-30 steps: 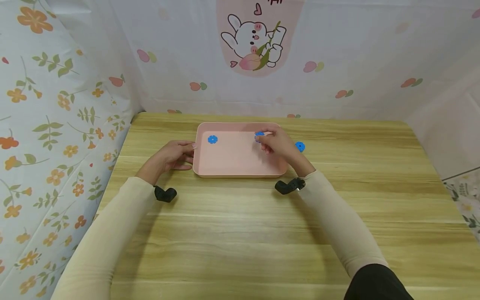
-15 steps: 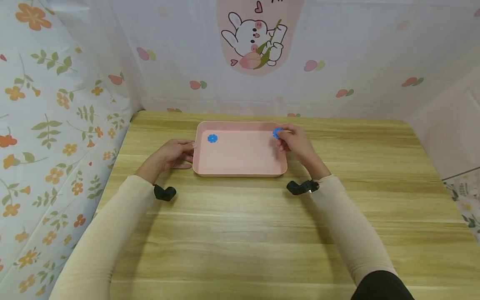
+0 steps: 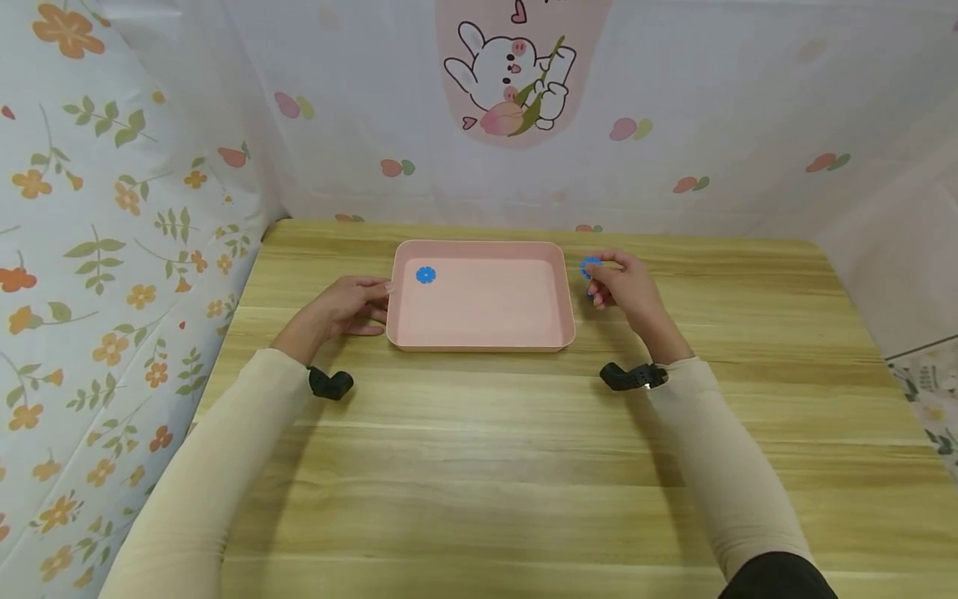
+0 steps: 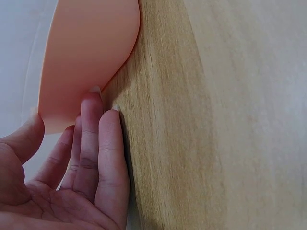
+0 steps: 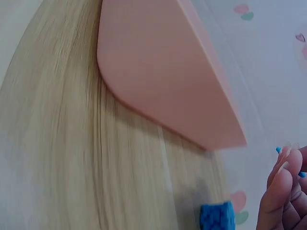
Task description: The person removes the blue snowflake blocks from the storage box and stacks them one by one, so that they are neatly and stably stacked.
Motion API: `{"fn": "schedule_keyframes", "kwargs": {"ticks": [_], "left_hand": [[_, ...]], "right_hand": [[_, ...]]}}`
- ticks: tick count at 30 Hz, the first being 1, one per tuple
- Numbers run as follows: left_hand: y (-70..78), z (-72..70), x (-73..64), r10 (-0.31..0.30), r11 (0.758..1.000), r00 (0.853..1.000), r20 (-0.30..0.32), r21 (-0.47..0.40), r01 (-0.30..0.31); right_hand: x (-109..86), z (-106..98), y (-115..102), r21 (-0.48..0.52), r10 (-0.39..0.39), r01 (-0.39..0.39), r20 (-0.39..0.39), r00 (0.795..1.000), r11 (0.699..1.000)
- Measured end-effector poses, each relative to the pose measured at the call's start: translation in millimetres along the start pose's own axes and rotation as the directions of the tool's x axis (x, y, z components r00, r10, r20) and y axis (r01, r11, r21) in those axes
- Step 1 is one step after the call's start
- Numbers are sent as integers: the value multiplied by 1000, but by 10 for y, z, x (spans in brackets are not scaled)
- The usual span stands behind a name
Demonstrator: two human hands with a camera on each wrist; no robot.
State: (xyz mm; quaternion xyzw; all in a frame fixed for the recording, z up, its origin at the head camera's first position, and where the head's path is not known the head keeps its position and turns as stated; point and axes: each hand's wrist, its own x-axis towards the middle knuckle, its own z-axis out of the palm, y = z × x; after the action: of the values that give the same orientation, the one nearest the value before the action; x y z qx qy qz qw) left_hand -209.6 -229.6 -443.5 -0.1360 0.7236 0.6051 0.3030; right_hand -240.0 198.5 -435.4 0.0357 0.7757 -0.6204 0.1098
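In the head view a pink tray [image 3: 481, 304] lies on the table, with one blue notched disc [image 3: 426, 275] flat in its back left corner. My left hand [image 3: 348, 306] rests at the tray's left side. In the left wrist view its fingers [image 4: 89, 139] are fairly straight against the outer wall, the thumb tip at the rim. Right of the tray, my right hand [image 3: 627, 287] pinches another blue notched disc [image 3: 591, 266] between thumb and fingers. Under that hand, a short stack of blue discs [image 5: 217, 216] stands on the table, mostly hidden in the head view.
The wood-grain table [image 3: 479, 466] ends at the back against a white printed curtain [image 3: 322, 175]. A floral cloth [image 3: 112, 291] hangs along the left side. Each wrist wears a small black camera mount, such as the right mount [image 3: 627, 377].
My right hand has moved right with the pinched blue disc, from over the tray's back right area to outside its right rim. The left hand and tray have stayed put.
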Motion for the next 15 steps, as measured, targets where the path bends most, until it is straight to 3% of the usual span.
{"fn": "schedule_keyframes", "kwargs": {"ticks": [15], "left_hand": [[-8,-5,20,-10,1000,1000,-1,-15,10]], "right_hand": [[-39,-218,197,43,76,-74,-37,996,996]]}}
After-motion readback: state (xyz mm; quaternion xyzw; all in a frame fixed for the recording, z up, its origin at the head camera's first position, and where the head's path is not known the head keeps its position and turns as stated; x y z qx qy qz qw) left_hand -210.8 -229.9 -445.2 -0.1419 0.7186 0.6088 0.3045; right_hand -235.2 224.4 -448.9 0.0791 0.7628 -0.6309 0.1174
